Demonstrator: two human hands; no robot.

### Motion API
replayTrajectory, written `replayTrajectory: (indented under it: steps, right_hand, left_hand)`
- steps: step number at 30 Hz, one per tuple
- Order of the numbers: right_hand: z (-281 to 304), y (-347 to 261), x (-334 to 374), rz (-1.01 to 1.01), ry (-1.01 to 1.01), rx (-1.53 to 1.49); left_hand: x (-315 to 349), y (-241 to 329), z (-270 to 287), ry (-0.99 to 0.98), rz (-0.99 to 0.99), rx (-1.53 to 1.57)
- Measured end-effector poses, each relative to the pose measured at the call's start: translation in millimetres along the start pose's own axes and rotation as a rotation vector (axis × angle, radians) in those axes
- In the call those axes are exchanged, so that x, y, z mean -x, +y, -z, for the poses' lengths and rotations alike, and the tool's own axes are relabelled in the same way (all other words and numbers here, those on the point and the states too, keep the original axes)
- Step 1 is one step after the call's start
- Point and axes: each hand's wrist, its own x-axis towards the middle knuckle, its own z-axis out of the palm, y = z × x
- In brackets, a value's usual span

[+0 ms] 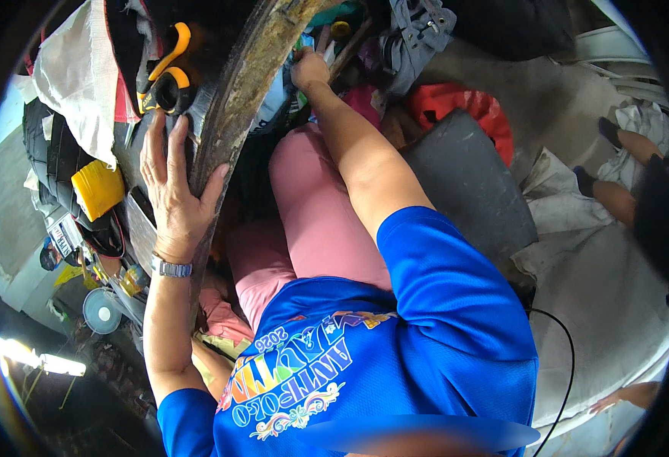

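My left hand (pixel 173 179) lies with fingers stretched out on the dark tabletop, its thumb over the worn wooden edge (pixel 232 99). Just beyond its fingertips rests a pair of scissors (pixel 173 75) with orange and black handles. On the other side of that edge, my right hand (pixel 310 70) reaches down among bags and small things beside my knee. Its fingers are curled closed near something blue and green; what they grip is hidden. A grey bag with straps and buckles (pixel 420 46) lies to the right of this hand.
White woven cloth (pixel 79 80) and a yellow block (pixel 98 189) lie at the left, with a small fan (pixel 102 311) beyond. A dark grey panel (pixel 468 183) and red bag (pixel 494 118) are right. Another person's legs (pixel 628 145) rest near a large white sack (pixel 601 282).
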Motion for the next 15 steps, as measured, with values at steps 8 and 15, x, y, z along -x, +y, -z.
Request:
replayTrajectory:
  steps: [8,15]
  right_hand:
    - [-24,-31,33,1.023,0.395,0.167]
    - [-2,0,37,0.751,-0.421,0.694]
  left_hand:
    - [-1,-2,0,0.001,-0.006,-0.001]
    - [-4,-2,1,0.023,-0.052,0.036]
